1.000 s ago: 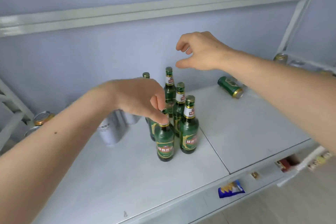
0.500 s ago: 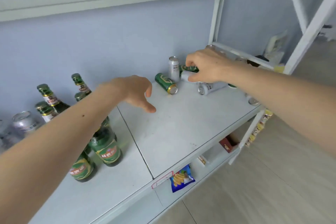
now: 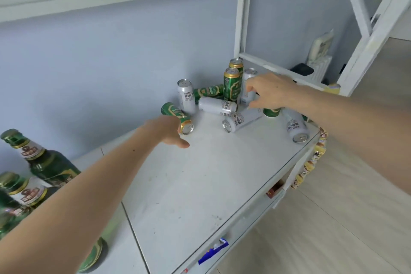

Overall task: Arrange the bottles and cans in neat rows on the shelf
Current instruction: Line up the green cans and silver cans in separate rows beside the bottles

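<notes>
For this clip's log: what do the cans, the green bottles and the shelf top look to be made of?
Cans: thin metal, probably aluminium, shown by shiny rims and pull-tab lids; printed green or matte silver sides.
Green bottles: glossy translucent green glass by the look, with paper-like labels and gold neck foil.
Shelf top: a hard white panel, smooth and slightly scuffed; painted metal or laminate, unclear which.

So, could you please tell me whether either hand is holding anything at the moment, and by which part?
The right hand pinches the upright silver can by its side wall. The left hand touches the lying green can without gripping it.
</notes>
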`<state>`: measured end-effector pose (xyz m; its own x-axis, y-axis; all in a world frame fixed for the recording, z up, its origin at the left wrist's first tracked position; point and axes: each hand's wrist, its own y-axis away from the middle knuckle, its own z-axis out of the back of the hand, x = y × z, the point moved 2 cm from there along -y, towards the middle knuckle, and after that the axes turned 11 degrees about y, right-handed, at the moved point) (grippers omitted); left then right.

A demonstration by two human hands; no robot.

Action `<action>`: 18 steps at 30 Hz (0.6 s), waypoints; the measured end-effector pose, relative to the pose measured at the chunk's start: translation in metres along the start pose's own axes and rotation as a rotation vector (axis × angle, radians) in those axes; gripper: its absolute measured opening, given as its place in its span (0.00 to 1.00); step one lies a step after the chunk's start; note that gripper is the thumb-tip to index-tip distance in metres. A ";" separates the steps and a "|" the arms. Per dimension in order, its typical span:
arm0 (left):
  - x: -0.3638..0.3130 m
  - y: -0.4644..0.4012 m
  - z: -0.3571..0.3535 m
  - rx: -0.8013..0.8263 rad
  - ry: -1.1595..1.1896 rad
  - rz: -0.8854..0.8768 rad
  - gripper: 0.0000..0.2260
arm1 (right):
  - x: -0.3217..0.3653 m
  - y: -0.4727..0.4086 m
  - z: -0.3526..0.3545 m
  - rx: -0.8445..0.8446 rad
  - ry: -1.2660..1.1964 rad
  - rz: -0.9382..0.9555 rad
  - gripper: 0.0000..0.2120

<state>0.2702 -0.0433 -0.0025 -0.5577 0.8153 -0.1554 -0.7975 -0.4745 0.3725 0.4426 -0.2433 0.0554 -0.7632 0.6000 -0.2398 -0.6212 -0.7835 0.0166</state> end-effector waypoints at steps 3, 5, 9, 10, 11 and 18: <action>0.013 -0.029 -0.010 -0.038 0.027 0.025 0.28 | 0.000 -0.028 -0.005 -0.008 0.010 0.021 0.15; 0.023 -0.047 -0.017 -0.029 0.020 0.067 0.29 | 0.005 -0.052 -0.008 -0.020 0.030 0.063 0.14; 0.045 -0.083 -0.033 -0.053 0.037 0.107 0.30 | 0.023 -0.100 -0.013 -0.024 0.038 0.173 0.16; 0.050 -0.091 -0.036 -0.082 0.048 0.085 0.30 | 0.028 -0.113 -0.015 -0.020 0.034 0.200 0.16; 0.053 -0.100 -0.038 -0.116 0.058 0.051 0.30 | 0.033 -0.126 -0.017 -0.017 0.031 0.228 0.16; 0.063 -0.149 -0.047 -0.228 0.243 0.007 0.38 | 0.067 -0.207 -0.030 -0.039 -0.018 0.353 0.26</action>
<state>0.3435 0.0630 -0.1106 -0.5800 0.7220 -0.3772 -0.8091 -0.5643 0.1640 0.5256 -0.0462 0.0066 -0.9328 0.2939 -0.2085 -0.3118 -0.9483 0.0584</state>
